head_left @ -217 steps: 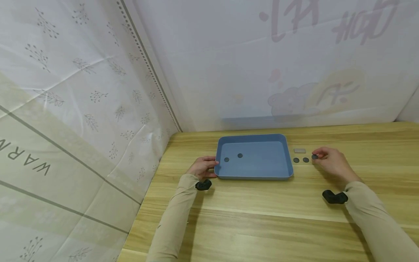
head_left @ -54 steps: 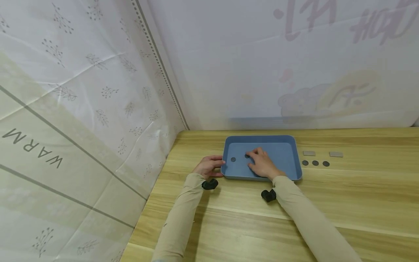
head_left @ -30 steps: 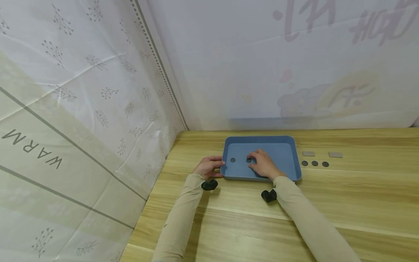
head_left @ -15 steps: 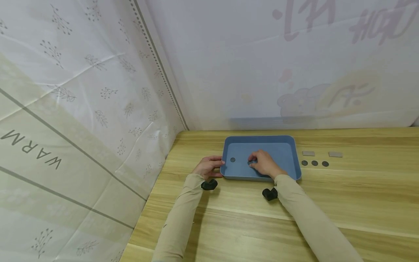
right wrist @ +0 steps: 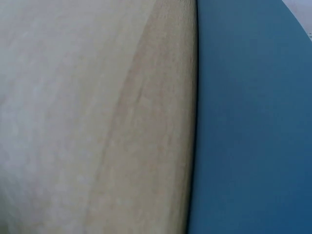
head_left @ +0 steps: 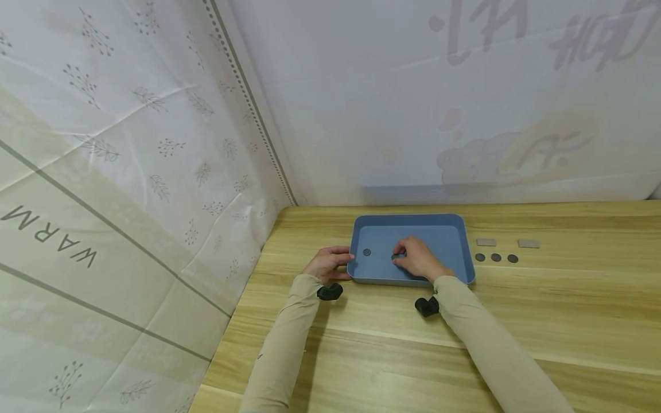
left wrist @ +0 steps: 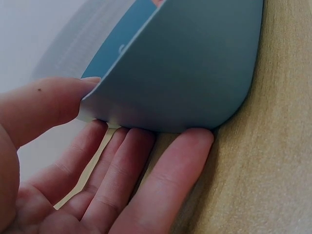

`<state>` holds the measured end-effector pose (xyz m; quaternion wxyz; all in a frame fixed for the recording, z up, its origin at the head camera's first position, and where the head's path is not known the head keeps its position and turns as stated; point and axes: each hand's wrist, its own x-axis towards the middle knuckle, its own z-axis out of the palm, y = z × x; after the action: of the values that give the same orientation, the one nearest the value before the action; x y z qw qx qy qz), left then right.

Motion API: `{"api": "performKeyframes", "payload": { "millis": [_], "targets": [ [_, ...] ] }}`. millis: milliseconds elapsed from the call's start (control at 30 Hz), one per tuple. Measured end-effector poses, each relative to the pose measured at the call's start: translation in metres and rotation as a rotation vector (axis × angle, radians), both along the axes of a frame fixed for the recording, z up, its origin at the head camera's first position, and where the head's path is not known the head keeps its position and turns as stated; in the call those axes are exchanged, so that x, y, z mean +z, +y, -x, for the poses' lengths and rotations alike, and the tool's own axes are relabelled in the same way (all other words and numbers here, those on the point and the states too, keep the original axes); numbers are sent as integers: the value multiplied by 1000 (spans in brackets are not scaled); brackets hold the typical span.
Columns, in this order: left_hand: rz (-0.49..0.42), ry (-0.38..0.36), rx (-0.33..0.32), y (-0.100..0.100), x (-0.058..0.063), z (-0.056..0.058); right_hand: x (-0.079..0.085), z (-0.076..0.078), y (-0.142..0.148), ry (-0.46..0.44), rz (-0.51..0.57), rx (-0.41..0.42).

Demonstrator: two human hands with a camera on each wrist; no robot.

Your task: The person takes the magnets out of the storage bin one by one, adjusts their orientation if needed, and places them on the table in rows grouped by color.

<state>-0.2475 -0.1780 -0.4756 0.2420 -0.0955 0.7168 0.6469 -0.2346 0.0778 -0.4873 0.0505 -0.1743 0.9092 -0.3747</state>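
Observation:
In the head view, a shallow blue tray lies on the wooden table. My left hand grips its left end. The left wrist view shows the thumb over the tray's rim and the fingertips against the outer wall. Reaching over the tray's front side, my right hand pinches a small dark disc at the tray floor between thumb and fingertips. A second dark disc lies flat in the tray's left part. The right wrist view has only the tray's side and table, no fingers.
Right of the tray, three dark discs lie in a row on the table. Behind them are two flat grey rectangles. A printed cloth hangs along the table's back and left.
My right hand has gone from the row of discs into the tray. Over the last two seconds the pinched disc has slid toward the tray's near side. My left hand keeps its grip.

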Motion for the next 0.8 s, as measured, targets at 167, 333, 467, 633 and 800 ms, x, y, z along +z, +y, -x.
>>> {"api": "performKeyframes", "payload": {
  "millis": [167, 333, 467, 633, 800],
  "targets": [
    [-1, -1, 9, 0, -1, 0, 0, -1, 0, 3, 7, 6],
    [3, -4, 13, 0, -1, 1, -1, 0, -1, -1, 0, -12],
    [3, -4, 11, 0, -1, 0, -4, 1, -1, 3, -6, -21],
    [7, 2, 3, 0, 0, -1, -5, 1, 0, 26, 10, -13],
    [14, 1, 0, 0, 2, -1, -5, 2, 2, 19, 32, -4]
  ]
}}
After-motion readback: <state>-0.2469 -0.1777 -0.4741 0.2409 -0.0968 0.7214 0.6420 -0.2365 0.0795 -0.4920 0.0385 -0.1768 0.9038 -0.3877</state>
